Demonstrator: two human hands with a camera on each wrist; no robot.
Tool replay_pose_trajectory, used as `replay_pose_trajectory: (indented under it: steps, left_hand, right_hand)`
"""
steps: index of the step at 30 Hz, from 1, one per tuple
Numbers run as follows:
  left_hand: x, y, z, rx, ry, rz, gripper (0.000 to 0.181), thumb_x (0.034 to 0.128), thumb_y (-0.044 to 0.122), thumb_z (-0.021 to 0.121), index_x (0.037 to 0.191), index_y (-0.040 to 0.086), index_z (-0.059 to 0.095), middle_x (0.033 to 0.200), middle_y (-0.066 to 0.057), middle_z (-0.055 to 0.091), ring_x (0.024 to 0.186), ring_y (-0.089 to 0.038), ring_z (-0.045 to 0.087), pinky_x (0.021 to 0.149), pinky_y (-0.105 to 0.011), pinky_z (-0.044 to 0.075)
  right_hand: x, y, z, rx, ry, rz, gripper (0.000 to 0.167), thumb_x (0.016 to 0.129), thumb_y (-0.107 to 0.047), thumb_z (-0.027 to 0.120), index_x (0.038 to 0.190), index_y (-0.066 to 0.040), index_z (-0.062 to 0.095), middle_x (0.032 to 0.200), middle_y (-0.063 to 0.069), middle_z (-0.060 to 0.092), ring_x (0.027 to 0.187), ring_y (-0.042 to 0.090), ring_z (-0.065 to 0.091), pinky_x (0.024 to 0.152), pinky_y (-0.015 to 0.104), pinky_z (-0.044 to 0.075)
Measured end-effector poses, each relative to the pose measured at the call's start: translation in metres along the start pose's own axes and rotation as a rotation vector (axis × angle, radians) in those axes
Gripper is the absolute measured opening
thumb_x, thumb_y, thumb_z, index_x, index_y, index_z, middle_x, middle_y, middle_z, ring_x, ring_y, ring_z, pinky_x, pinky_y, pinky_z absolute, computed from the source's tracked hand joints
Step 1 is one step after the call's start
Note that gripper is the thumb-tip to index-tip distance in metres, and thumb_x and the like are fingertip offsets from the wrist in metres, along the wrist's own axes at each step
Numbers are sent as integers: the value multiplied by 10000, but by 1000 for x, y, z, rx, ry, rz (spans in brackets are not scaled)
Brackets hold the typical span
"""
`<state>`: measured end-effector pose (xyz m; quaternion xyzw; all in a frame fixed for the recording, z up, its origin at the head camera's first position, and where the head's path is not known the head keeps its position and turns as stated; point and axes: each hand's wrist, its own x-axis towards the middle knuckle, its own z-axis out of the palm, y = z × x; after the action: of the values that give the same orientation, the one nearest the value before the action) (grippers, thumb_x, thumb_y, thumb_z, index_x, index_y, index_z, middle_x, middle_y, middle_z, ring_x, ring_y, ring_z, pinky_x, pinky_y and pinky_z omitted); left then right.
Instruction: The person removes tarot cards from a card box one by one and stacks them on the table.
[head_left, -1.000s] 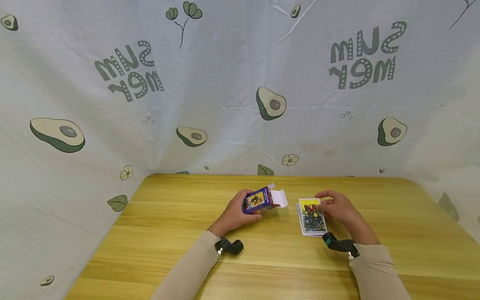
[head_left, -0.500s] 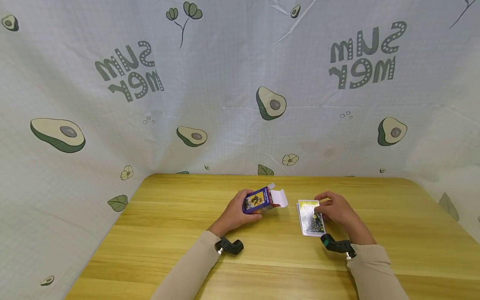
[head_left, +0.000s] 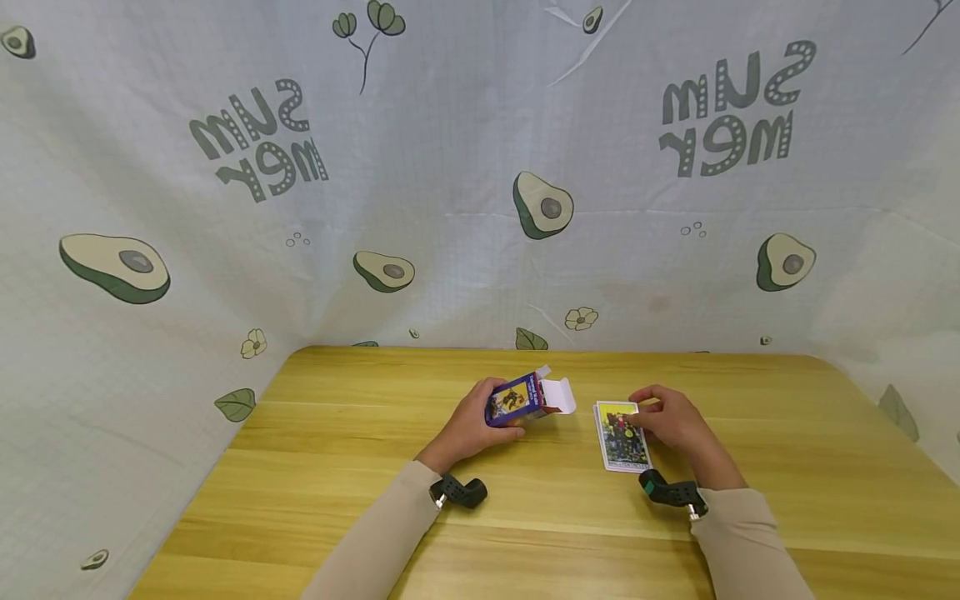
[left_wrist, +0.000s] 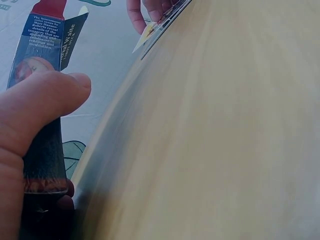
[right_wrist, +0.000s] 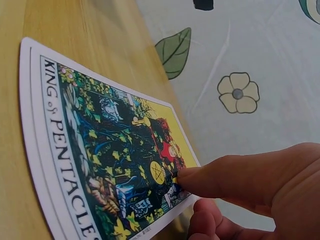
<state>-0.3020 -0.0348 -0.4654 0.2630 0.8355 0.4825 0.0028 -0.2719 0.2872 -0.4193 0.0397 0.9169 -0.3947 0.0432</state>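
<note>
At lower centre, the left hand [head_left: 468, 425] curls its fingers round one open purple cardboard box [head_left: 514, 401]. Farther right, the right hand [head_left: 678, 423] pinches one stack of white-bordered picture cards [head_left: 624, 446], exact count unclear.

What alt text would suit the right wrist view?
A right hand pinches the edge of some cards, the King of Pentacles face up on top, at a wooden table. Behind, a pale cloth bears a printed leaf and flower.

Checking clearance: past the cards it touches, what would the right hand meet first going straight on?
Probably the white flap of the open box, though relative height is unclear.
</note>
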Motion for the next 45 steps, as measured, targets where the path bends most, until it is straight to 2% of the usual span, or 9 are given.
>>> replay_pose_trajectory:
  steps: [19, 31, 38, 45]
  left_hand:
    - [-1, 1, 1, 4, -4, -17, 701, 785, 353, 795, 1346, 148, 427, 1202, -4, 490, 1001, -140, 512, 871, -284, 452]
    - [0, 0, 1, 4, 1, -18, 700, 781, 343, 802, 1341, 144, 431, 1195, -1, 494, 1005, -139, 517, 873, -279, 456]
    - [0, -2, 1, 10, 3, -6, 696, 783, 349, 798, 1338, 140, 433, 1194, -8, 496, 1001, -143, 517, 866, -285, 458]
    - [0, -1, 1, 22, 0, -4, 705, 782, 351, 799, 1343, 143, 427, 1201, -12, 496, 1000, -145, 514, 866, -284, 455]
  right_hand:
    - [-4, -5, 2, -102, 3, -9, 373, 888, -166, 648, 1183, 48, 567, 1025, 259, 592, 855, 325, 549, 718, 404, 461]
    - [-3, -5, 3, -102, 1, -14, 366, 885, -162, 649, 1176, 49, 574, 1003, 240, 601, 844, 308, 554, 704, 385, 457]
    - [-4, -5, 1, -78, -6, -3, 399, 886, -185, 659, 1199, 45, 569, 1052, 267, 584, 879, 333, 541, 725, 391, 450]
    - [-4, -4, 0, -46, 23, -17, 399, 903, -189, 638, 1221, 38, 558, 1042, 255, 584, 849, 306, 544, 705, 365, 471]
